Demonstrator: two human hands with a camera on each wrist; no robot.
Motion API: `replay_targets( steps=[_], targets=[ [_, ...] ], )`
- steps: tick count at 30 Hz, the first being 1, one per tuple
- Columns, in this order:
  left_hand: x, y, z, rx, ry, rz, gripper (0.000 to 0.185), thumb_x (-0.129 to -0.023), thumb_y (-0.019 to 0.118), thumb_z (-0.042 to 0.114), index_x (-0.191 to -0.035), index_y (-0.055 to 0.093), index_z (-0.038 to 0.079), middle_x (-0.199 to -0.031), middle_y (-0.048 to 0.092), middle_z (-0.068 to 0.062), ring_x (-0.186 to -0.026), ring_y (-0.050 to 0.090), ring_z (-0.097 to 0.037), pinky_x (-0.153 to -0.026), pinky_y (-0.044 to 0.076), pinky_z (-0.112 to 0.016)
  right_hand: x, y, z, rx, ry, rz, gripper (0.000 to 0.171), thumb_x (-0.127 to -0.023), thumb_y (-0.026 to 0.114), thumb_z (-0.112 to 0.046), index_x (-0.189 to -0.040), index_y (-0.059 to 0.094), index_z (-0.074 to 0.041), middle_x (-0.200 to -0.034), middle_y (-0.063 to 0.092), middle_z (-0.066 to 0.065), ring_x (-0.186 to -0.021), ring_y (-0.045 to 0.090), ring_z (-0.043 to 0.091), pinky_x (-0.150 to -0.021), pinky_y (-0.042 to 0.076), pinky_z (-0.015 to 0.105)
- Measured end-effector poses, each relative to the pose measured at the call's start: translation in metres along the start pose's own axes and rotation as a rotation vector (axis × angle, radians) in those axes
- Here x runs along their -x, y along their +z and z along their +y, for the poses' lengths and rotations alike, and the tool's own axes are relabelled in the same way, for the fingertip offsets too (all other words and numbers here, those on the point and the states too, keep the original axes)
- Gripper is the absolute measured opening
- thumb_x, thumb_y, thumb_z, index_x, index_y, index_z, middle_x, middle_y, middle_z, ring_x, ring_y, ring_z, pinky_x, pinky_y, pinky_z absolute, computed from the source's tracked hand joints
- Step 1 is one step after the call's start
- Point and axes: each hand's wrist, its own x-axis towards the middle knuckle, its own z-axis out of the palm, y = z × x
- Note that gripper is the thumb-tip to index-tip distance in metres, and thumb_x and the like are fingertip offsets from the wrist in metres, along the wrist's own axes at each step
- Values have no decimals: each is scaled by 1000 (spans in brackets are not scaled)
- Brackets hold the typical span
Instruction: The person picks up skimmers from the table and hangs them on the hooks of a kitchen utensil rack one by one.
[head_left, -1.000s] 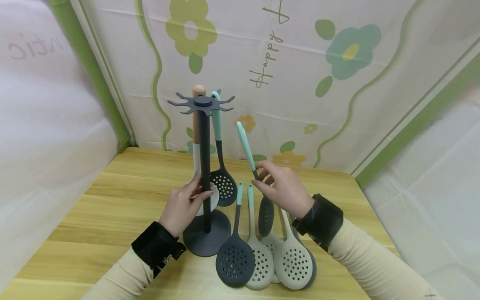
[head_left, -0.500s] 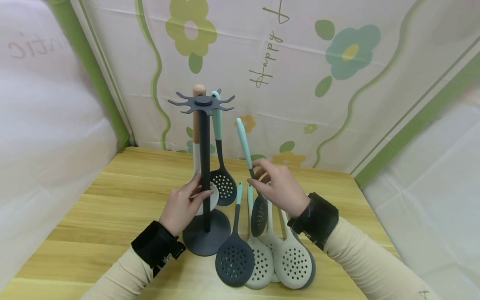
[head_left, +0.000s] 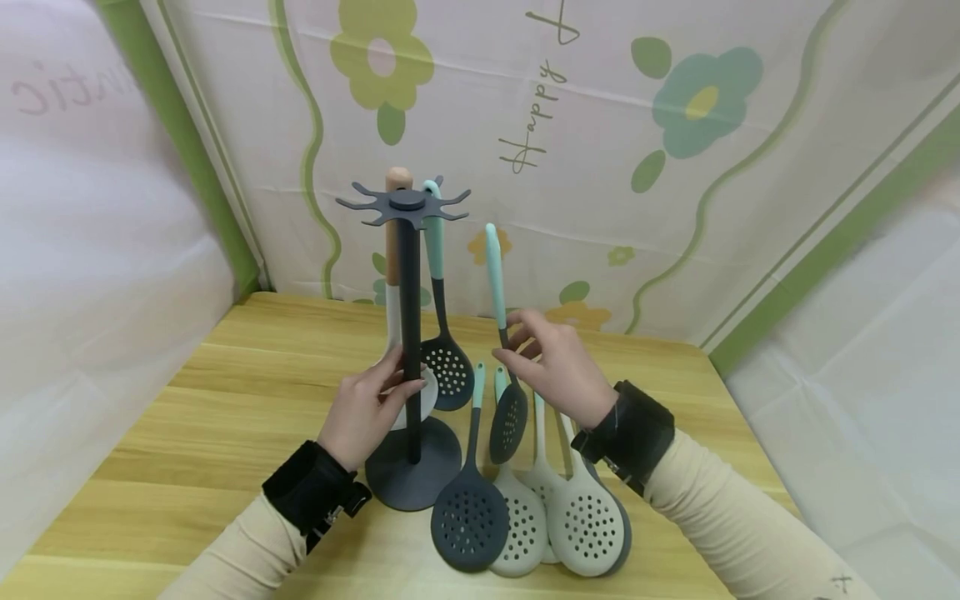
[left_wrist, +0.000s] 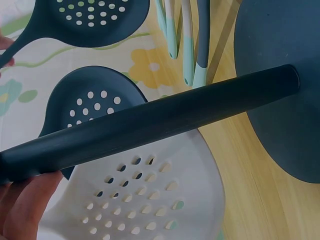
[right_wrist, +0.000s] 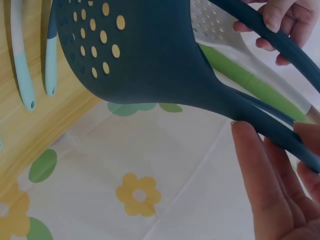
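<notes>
My left hand (head_left: 365,408) grips the dark pole (head_left: 409,308) of an upright utensil stand, whose flat top (head_left: 405,202) spreads into several hooks. From the far side of the stand hang a white skimmer (left_wrist: 150,200) with a wooden handle and a dark skimmer (head_left: 447,371) with a mint handle. My right hand (head_left: 558,362) pinches another dark skimmer (head_left: 510,423) by its neck, right of the stand. Its mint handle points up and its perforated head hangs down, as the right wrist view shows the neck (right_wrist: 235,102) between thumb and fingers.
Several skimmers lie on the wooden table (head_left: 187,450) right of the round base (head_left: 386,483): a dark one (head_left: 470,521) and light grey ones, such as the front grey skimmer (head_left: 587,525), partly overlapping. A flowered cloth wall (head_left: 585,192) stands behind the table.
My right hand has shifted a little left and up with the skimmer, whose handle now stands more upright. The left hand stays on the pole.
</notes>
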Motion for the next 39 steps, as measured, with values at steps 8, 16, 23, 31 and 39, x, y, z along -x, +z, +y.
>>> replay_targets(
  steps=[8,16,23,31,39],
  targets=[
    [0,0,0,3,3,0,40,-90,70,3,-128,59,-2,-101,75,-18,-91,74,-35,-70,63,-38,-3,-1,0,-35,13,16,30,-92,70,-15,-118,58,-5,-96,73,13,-77,72,21,-65,61,33],
    [-1,1,0,8,6,3,40,-90,70,3,-128,60,-3,-101,75,-18,-91,74,-35,-70,63,-39,-10,-6,-1,-27,8,26,32,-94,69,-16,-121,58,-5,-97,72,14,-79,72,23,-65,62,34],
    [-1,0,0,16,-2,-3,39,-90,69,3,-127,59,-3,-102,75,-18,-92,74,-35,-71,63,-39,-15,-9,-4,-11,-11,23,32,-93,69,-16,-121,58,-6,-96,74,13,-78,72,23,-66,62,35],
    [-1,0,-1,25,-4,-2,40,-90,70,2,-128,59,-3,-102,74,-19,-92,74,-35,-70,63,-39,-16,-12,-6,-9,-22,21,33,-94,69,-15,-123,57,-6,-96,73,13,-79,72,23,-67,62,36],
    [-1,0,-1,19,-6,-4,39,-90,70,3,-127,60,-3,-102,74,-20,-92,74,-35,-70,63,-39,-18,-14,-10,7,-41,39,34,-93,70,-16,-124,58,-5,-96,74,12,-78,72,22,-66,61,35]
  ],
)
